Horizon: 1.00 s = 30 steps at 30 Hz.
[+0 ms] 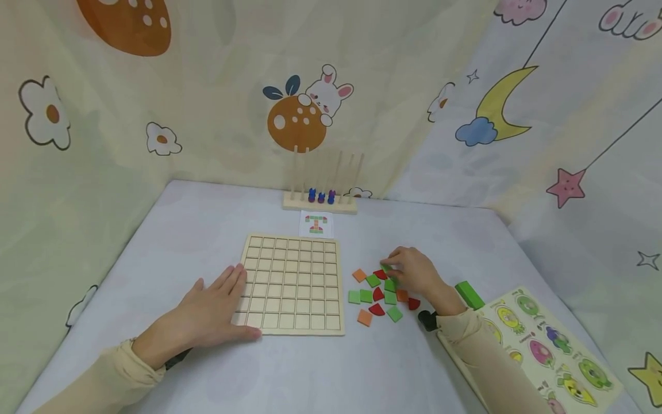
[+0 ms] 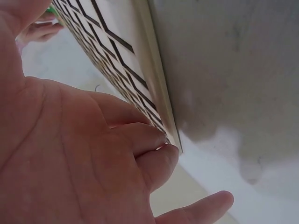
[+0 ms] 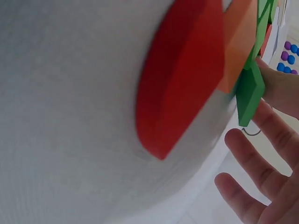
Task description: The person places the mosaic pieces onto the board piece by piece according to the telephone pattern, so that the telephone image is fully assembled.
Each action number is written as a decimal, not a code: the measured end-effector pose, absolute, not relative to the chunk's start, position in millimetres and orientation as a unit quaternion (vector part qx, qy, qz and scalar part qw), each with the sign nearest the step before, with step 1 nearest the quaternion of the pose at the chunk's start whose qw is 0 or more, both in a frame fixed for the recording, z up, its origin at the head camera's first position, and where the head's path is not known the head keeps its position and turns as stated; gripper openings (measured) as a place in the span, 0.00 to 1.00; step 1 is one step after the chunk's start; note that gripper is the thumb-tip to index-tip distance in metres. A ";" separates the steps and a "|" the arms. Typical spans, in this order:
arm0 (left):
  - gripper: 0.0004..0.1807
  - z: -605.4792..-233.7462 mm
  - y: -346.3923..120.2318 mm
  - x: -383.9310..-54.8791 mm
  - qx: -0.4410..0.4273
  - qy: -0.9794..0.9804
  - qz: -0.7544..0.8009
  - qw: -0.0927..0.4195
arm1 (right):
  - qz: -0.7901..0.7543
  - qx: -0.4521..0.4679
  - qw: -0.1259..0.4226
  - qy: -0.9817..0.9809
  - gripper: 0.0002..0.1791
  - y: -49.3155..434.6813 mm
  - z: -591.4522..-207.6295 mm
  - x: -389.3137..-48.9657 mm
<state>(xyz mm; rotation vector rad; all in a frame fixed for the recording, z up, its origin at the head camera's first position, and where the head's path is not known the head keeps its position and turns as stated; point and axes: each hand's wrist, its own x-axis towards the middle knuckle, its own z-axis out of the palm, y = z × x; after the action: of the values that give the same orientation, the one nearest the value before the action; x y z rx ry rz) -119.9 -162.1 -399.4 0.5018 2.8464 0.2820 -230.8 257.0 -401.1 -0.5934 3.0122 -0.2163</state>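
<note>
My left hand (image 1: 214, 310) rests with fairly straight fingers on the left side of a wooden grid board (image 1: 291, 276), thumb at its front edge. In the left wrist view the fingertips meet the rim of the board (image 2: 156, 79). Right of the board, my right hand (image 1: 418, 273) pinches a green square tile (image 3: 251, 95) between thumb and index finger, the other fingers spread. Below and around that hand lie loose tiles: green squares (image 1: 395, 314), orange squares (image 1: 364, 317) and red quarter-round pieces (image 1: 376, 310). A red piece (image 3: 182, 79) looms close in the right wrist view.
Behind the board lies a pattern card (image 1: 316, 224) with a coloured figure. A wooden peg stand (image 1: 320, 206) with several blue and purple beads is at the back. Under my right forearm are a fruit picture board (image 1: 538, 351) and a green block (image 1: 469, 295).
</note>
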 end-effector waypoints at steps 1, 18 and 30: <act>0.71 -399.8 -161.9 -119.6 0.171 0.973 0.096 0.120 | -0.069 -0.194 0.030 0.978 0.16 256.8 -401.5 -230.9; 0.70 -404.2 -159.9 -118.2 0.168 0.973 0.092 0.126 | -0.090 -0.232 0.018 0.968 0.17 260.9 -404.3 -234.8; 0.70 -408.2 -160.6 -118.6 0.169 0.975 0.085 0.114 | -0.117 -0.275 -0.037 0.954 0.17 247.4 -400.8 -230.3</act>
<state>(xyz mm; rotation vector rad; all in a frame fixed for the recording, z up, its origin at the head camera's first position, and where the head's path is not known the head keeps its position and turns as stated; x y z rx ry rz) -118.6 -160.6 -408.2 0.4944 2.8606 0.2478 -230.3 247.4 -400.8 -0.8856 3.0691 -0.3753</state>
